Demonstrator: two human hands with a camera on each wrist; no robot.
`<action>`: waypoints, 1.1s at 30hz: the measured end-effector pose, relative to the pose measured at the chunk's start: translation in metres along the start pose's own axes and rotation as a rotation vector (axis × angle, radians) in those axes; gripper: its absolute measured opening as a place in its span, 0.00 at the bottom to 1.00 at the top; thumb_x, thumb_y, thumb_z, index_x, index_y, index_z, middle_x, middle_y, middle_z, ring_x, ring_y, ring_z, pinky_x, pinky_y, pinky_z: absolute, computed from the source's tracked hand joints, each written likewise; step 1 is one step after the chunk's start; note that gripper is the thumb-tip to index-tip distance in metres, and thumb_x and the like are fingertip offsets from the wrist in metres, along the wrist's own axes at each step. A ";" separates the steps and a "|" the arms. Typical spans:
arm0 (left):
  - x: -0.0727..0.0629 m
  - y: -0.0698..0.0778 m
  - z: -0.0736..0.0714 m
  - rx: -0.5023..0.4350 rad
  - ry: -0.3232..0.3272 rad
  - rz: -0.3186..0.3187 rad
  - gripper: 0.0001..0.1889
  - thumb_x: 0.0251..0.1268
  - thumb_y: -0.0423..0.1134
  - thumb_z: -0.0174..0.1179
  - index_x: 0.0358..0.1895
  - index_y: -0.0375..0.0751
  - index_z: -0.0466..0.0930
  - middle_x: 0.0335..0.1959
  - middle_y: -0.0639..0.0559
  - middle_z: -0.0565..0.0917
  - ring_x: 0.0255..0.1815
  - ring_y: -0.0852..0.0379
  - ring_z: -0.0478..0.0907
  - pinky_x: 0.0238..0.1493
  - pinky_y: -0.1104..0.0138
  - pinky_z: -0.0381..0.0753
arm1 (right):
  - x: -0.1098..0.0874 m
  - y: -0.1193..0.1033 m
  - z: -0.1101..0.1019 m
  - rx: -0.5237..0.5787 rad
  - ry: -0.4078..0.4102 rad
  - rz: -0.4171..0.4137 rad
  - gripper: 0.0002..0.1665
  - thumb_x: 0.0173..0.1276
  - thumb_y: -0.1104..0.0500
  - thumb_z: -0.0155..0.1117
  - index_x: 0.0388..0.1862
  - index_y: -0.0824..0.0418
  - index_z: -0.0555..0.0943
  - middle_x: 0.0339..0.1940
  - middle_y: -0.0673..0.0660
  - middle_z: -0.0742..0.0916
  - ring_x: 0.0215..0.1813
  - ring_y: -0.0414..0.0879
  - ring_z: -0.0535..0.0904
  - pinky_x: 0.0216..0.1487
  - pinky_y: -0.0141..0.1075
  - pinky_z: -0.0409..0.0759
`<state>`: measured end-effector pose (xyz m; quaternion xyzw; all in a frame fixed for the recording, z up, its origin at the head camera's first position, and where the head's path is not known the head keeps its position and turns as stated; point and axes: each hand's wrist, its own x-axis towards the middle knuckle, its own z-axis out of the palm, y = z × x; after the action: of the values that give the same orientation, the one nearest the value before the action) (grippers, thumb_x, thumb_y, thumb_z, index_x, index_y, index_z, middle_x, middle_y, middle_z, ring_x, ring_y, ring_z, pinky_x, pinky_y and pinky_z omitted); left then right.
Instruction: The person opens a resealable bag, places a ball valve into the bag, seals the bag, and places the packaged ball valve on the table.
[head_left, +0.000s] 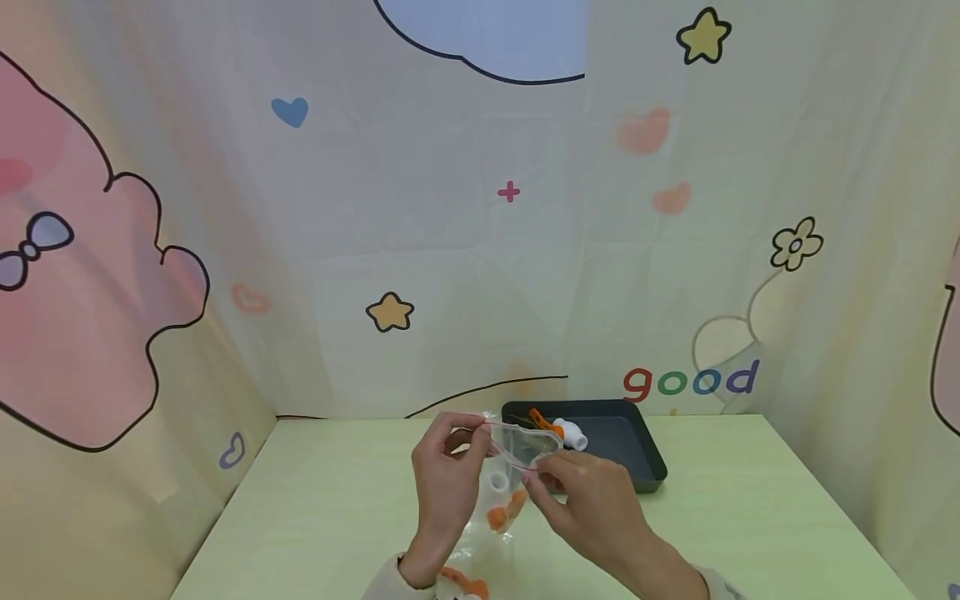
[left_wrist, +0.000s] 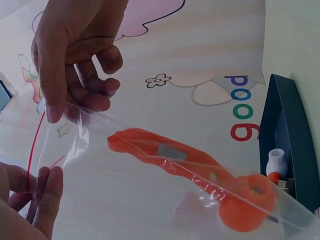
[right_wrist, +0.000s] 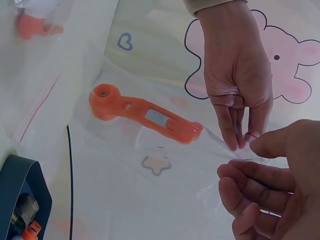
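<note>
A: Room?
B: Pink-figure curtain [head_left: 75, 283] left, pale green table [head_left: 330, 492], dark tray [head_left: 618, 454] right.
A: Hands?
B: Left hand [head_left: 450, 458] raised, right hand [head_left: 592, 492] angled inward; both, fingers curled, pinch clear bag [left_wrist: 80, 140] rim.
A: Part?
B: Orange part [left_wrist: 192, 162] inside bag; left-wrist view: axis slants down-right, round end away from fingers.

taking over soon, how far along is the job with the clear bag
Done: the clear bag is open, with an orange part inside. In hand: the left hand and right hand pinch its edges. Remaining, perhaps: sealing or emptying it, I can't tell which; a white piece in the dark tray and a second bag on the table may need handling.
</note>
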<state>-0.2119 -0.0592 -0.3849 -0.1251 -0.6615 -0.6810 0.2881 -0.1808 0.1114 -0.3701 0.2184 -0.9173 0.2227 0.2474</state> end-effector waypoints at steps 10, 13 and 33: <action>0.001 0.000 -0.003 -0.031 -0.001 0.003 0.03 0.61 0.26 0.64 0.37 0.32 0.81 0.35 0.44 0.81 0.28 0.54 0.84 0.31 0.63 0.87 | 0.008 0.007 0.000 0.096 0.147 -0.104 0.06 0.54 0.61 0.77 0.29 0.53 0.87 0.23 0.43 0.86 0.27 0.29 0.73 0.30 0.25 0.74; 0.001 0.000 -0.004 -0.051 -0.016 -0.029 0.03 0.62 0.27 0.64 0.37 0.33 0.81 0.36 0.42 0.81 0.28 0.54 0.85 0.31 0.62 0.87 | 0.010 0.010 -0.001 0.124 0.168 -0.132 0.07 0.53 0.63 0.78 0.30 0.54 0.87 0.23 0.44 0.86 0.26 0.28 0.72 0.29 0.25 0.73; -0.001 0.004 -0.015 0.343 -0.341 0.099 0.12 0.64 0.36 0.63 0.48 0.55 0.81 0.39 0.59 0.80 0.37 0.62 0.77 0.33 0.70 0.78 | 0.017 0.029 -0.024 0.161 -0.069 -0.128 0.04 0.58 0.63 0.73 0.31 0.56 0.87 0.25 0.44 0.86 0.25 0.30 0.70 0.27 0.25 0.73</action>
<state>-0.2054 -0.0729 -0.3832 -0.2198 -0.7995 -0.5130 0.2221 -0.2002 0.1425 -0.3509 0.3035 -0.8886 0.2718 0.2108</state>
